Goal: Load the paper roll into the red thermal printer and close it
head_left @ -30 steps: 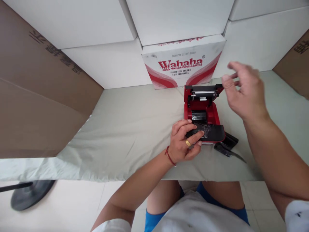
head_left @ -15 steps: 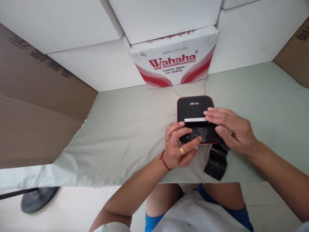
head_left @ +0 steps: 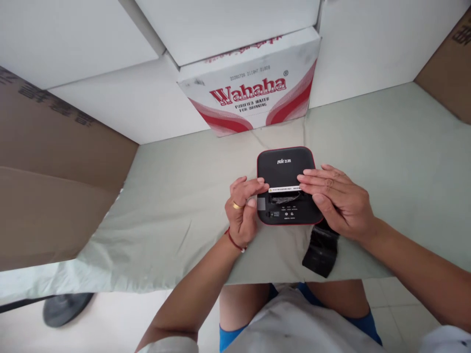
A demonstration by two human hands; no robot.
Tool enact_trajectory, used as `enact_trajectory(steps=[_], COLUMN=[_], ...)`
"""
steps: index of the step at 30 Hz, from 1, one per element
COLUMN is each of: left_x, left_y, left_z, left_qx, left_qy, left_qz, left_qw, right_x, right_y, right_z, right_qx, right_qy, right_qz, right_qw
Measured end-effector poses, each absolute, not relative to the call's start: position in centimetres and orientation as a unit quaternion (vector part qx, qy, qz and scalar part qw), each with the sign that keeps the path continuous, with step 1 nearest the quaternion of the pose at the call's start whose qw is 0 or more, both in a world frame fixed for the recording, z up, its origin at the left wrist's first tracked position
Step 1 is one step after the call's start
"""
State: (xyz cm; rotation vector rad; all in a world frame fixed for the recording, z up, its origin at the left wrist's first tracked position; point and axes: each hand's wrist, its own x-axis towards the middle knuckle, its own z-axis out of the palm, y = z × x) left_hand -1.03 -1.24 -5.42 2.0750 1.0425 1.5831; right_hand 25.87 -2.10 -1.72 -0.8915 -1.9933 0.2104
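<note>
A small black printer with a red rim lies on the cloth-covered table. Its top bears a white printed strip, and crumpled shiny film shows in the slot just below. At the printer's left edge is my left hand, index fingertip on the casing beside the strip and thumb bent apart from it. My right hand lies over the right side, fingers stretched out and touching the top near the strip's right end. A shiny black piece of film or tape sticks out below my right hand.
Behind the printer stands a white and red Wahaha water carton against stacked white boxes. Brown cartons flank the table, a large one on the left and another on the right. The pale green cloth hangs over the front edge.
My left hand has drawn back left off the slot area, uncovering the buttons, and its fingers have curled. Shiny film over the printer's lower part is gone from there. The right hand stays on the printer.
</note>
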Motion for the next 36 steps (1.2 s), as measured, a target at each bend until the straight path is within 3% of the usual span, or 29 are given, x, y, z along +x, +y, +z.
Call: enact_trajectory(steps=[6, 13, 20, 28, 32, 36], left_x=[-1.0, -1.0, -1.1, -0.5, -0.1, 0.1], left_y=[-0.5, 0.6, 1.4, 1.3, 1.3, 1.5], left_z=[-5.6, -7.5, -8.2, -8.6, -8.7, -8.9], left_qx=[0.725, 0.613, 0.556, 0.509, 0.506, 0.508], left_qy=[0.351, 0.321, 0.32, 0.274, 0.255, 0.253], left_qz=[0.565, 0.618, 0.528, 0.522, 0.533, 0.532], left_qw=[0.18, 0.374, 0.557, 0.628, 0.628, 0.629], right_x=[25.4, 25.1, 25.2, 25.4, 24.8, 21.8], right_y=[-2.1, -3.4, -4.0, -3.7, -2.4, 0.6], right_z=[-1.8, -2.2, -2.4, -1.4, 2.7, 6.2], right_qx=[-0.369, -0.28, -0.269, -0.188, -0.313, -0.531], right_qy=[-0.799, -0.824, -0.819, -0.853, -0.844, -0.828], right_qz=[0.076, 0.072, -0.01, 0.029, 0.149, 0.117], right_qw=[0.469, 0.487, 0.506, 0.486, 0.41, 0.14])
